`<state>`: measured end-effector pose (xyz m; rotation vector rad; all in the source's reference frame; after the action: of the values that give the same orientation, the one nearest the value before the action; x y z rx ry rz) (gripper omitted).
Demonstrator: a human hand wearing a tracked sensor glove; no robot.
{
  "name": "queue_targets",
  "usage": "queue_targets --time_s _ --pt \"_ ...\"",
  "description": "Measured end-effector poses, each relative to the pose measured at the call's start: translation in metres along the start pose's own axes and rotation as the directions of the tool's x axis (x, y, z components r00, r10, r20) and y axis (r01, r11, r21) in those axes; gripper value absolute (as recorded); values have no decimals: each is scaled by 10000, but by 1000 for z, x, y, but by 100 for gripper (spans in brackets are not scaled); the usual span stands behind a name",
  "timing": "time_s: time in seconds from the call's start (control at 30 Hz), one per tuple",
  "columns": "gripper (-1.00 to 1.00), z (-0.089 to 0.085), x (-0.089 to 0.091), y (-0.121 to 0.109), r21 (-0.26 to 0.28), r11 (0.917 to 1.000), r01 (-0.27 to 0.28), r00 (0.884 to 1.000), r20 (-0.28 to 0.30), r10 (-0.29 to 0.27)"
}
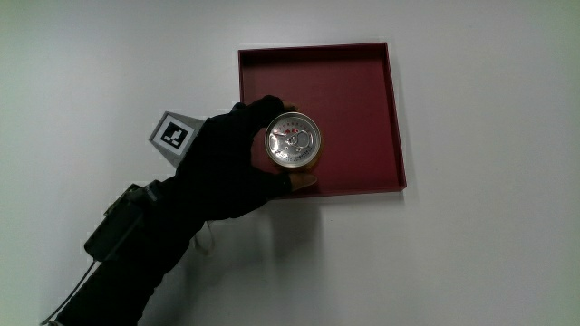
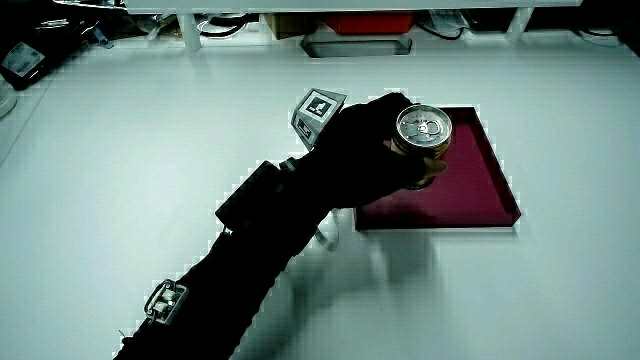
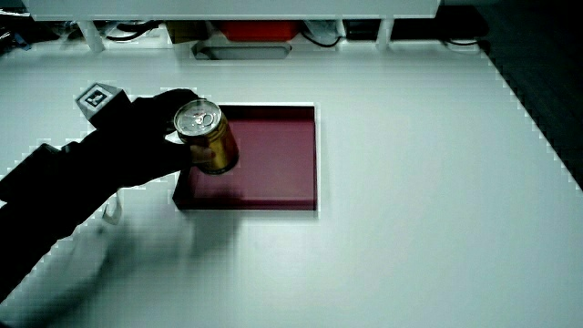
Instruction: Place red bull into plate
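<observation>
The hand (image 1: 227, 163) is shut on a red bull can (image 1: 293, 143) with a silver lid and a golden body. In the main view the can stands upright over the dark red square plate (image 1: 362, 81), at the plate's corner nearest the forearm. In both side views the can (image 2: 424, 128) (image 3: 208, 137) is held above the plate (image 2: 470, 190) (image 3: 282, 155), and I cannot tell whether its base touches the plate. The patterned cube (image 1: 174, 134) sits on the back of the glove. The fingers hide part of the can's body.
The white table (image 1: 471, 263) spreads around the plate. A low partition (image 2: 330, 20) with cables and boxes runs along the table's edge farthest from the person in both side views (image 3: 273, 18).
</observation>
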<state>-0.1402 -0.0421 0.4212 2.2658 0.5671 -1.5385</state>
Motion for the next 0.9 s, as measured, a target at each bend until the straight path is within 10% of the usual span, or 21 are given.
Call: queue_targets --time_s 0.43,0.9 --pt "0 -13 -39 3 -9 9872 -1592 9872 95 1592" --pt "0 -18 -55 3 -380 9773 -2086 9758 591 2106"
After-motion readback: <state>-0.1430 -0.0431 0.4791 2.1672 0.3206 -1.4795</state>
